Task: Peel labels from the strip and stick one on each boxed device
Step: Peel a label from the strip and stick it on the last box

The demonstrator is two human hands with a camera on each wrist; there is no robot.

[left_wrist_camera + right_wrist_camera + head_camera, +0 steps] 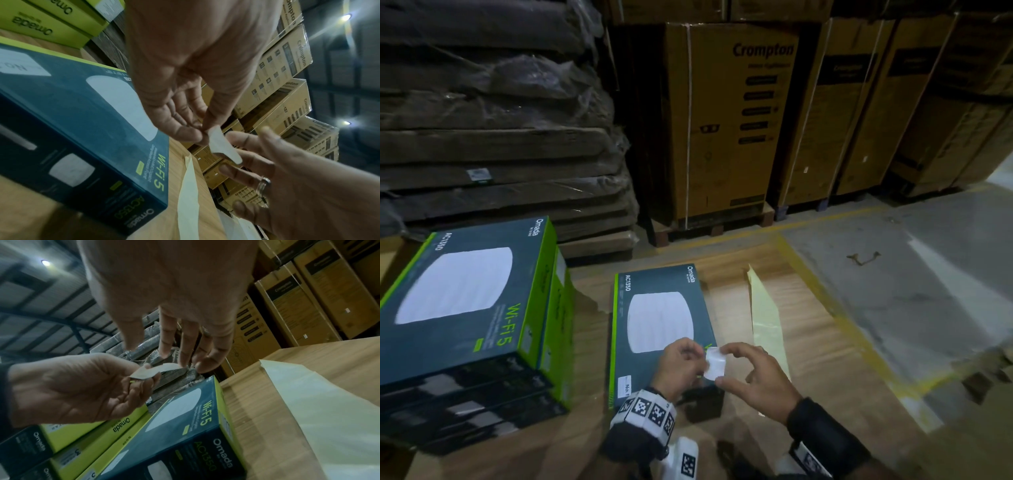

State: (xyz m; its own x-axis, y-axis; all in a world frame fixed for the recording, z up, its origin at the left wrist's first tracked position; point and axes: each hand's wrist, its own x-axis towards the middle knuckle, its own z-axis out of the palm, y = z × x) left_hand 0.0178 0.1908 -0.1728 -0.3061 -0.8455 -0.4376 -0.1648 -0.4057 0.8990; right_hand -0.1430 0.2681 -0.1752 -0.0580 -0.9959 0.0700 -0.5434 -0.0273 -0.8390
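A small white label (715, 365) hangs curved between my two hands, just above the near right corner of a dark Omada box (654, 308). My left hand (697, 359) pinches one end of the label (221, 146) between thumb and fingers. My right hand (724, 366) has its fingertips (183, 361) against the label's other end (164, 367), with the thumb held apart. The box (82, 113) lies flat and bears a white sticker (625, 383) near its front left corner. A yellowish backing strip (767, 322) lies on the wooden table (825, 359) to the right of the box.
A stack of like Omada boxes (458, 291) stands at the left, close to the single box. Behind the table are plastic-wrapped flat packs (500, 137) and tall Crompton cartons (739, 120). The table's right edge drops to a grey floor (911, 274) with a yellow line.
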